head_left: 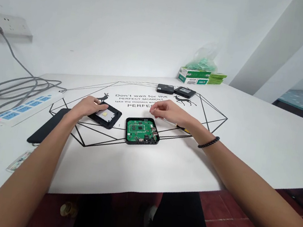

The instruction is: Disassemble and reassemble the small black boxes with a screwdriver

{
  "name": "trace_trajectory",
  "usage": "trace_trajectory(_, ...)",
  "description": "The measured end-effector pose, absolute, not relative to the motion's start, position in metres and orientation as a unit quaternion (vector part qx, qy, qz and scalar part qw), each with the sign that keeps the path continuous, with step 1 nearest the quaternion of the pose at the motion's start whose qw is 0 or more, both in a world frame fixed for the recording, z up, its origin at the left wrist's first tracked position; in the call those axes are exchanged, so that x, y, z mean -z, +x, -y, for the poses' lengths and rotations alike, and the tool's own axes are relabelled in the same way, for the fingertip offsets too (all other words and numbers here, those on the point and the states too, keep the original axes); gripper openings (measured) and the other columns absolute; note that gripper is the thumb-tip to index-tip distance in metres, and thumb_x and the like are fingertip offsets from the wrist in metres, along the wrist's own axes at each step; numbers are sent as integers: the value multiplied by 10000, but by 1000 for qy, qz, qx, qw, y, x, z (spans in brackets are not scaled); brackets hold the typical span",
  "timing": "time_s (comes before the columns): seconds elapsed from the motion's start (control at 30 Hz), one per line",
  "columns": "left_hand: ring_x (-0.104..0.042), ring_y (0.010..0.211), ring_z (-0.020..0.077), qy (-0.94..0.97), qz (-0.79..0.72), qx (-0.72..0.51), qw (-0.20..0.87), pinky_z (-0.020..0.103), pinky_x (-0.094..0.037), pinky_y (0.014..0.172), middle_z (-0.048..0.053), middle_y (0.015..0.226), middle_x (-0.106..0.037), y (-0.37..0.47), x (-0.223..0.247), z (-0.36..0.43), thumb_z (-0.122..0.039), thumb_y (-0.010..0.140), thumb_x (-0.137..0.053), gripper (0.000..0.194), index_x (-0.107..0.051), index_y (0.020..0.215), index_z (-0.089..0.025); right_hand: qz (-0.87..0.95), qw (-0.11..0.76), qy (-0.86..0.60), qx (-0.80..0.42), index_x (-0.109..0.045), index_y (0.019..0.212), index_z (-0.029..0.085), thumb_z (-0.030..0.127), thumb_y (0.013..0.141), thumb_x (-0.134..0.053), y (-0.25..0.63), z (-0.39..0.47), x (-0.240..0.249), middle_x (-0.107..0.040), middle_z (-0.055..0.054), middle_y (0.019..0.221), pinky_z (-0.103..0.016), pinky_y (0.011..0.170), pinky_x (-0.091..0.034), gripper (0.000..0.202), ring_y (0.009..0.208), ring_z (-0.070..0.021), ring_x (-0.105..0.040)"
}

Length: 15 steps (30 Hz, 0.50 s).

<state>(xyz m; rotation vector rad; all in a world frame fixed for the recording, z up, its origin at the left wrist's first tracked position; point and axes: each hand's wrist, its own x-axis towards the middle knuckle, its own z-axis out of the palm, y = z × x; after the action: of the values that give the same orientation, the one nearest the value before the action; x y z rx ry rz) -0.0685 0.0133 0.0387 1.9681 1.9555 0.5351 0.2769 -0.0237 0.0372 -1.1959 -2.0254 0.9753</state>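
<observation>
My left hand (89,106) grips the left edge of a black plastic cover (114,118), thumb on top; a silvery plate with a small yellow pad shows on its inner side. To its right, an open black case with a green circuit board (140,130) lies flat on the table. My right hand (169,111) hovers behind and to the right of that case, thumb and fingertips pinched together; whatever is between them is too small to make out. Beneath the right wrist, a yellow-and-black tool handle (183,129) is partly hidden. A tiny screw (119,125) seems to lie between cover and case.
Two black boxes (165,89) sit farther back. Green-and-white cartons (194,76) with a plastic bag (203,62) stand against the wall. On the left are a power strip (29,106), a grey cable (15,87) and a long black pouch-like object (48,126). The white table's (119,179) front edge is near.
</observation>
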Motion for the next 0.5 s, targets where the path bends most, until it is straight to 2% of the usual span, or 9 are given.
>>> trace_trajectory(0.07,-625,738,258,699,-684,-163,128,323,-406,660,87,867,-712,-70,-41,-12,-686,680,-717,585,-757,1002,-199,774,287,-443,-349,-703,822,189,332,834,-672,277,22,-35,-628,-9,726,-319,636,-366,147,683,-141,-511)
trace_trajectory(0.13,-647,720,254,705,-687,-119,133,323,-436,668,83,882,-724,-70,-45,-9,-687,682,-695,627,-748,1082,-207,785,282,-440,-332,-704,826,184,327,822,-663,278,20,-34,-641,-15,741,-320,648,-379,148,690,-142,-518)
trace_trajectory(0.27,-654,640,265,695,-699,-41,161,330,-451,644,34,581,-632,-67,-53,-3,-682,695,-661,565,-767,987,-210,827,246,-409,-297,-708,831,188,331,791,-660,279,22,-37,-653,-17,768,-320,659,-397,156,716,-150,-533)
trace_trajectory(0.33,-671,678,286,694,-702,-31,154,336,-458,648,32,529,-604,-65,-54,-1,-672,697,-663,525,-778,943,-222,855,199,-390,-276,-720,837,193,344,790,-654,279,27,-39,-667,-21,778,-317,646,-398,170,718,-155,-539)
trace_trajectory(0.43,-698,785,313,703,-697,-24,141,341,-471,663,55,593,-651,-65,-54,-2,-676,711,-655,484,-793,878,-243,884,134,-392,-215,-737,859,197,351,802,-640,281,36,-41,-709,-41,841,-322,664,-420,190,748,-170,-580)
trace_trajectory(0.5,-706,877,329,708,-693,-21,131,347,-484,690,82,743,-727,-67,-52,-4,-685,717,-653,478,-797,856,-251,892,101,-406,-172,-746,894,196,352,811,-633,283,40,-40,-720,-53,876,-327,687,-434,210,773,-181,-603)
